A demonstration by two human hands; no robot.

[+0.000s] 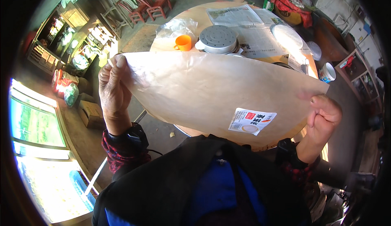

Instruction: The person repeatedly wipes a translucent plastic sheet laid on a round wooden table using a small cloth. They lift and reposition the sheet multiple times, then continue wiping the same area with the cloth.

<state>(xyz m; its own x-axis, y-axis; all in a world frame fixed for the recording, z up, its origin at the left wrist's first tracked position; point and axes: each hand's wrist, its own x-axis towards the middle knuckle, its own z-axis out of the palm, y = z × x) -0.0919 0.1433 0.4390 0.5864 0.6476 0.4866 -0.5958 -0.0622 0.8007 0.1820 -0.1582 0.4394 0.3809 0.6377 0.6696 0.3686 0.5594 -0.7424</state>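
Observation:
My left hand (pixel 114 82) pinches the upper left corner of a large, semi-translucent pale brown sheet (pixel 195 85), thumb on top. At the sheet's right end, my right hand (pixel 325 113) grips the edge with curled fingers. The sheet hangs stretched between both hands in front of my chest, over the near part of the table, and hides what lies beneath it. A white printed label (pixel 252 121) with writing is on its lower right part. Whether it is a single layer or a flat bag, I cannot tell.
Beyond the sheet, the round wooden table (pixel 198 12) bears an orange mug (pixel 183 43), a pot topped by a perforated grey steamer plate (pixel 218 38), crumpled clear plastic (pixel 177 27), newspapers (pixel 259 39) and a white round plate-like item (pixel 287 36). A white tub (pixel 327 72) stands at the right.

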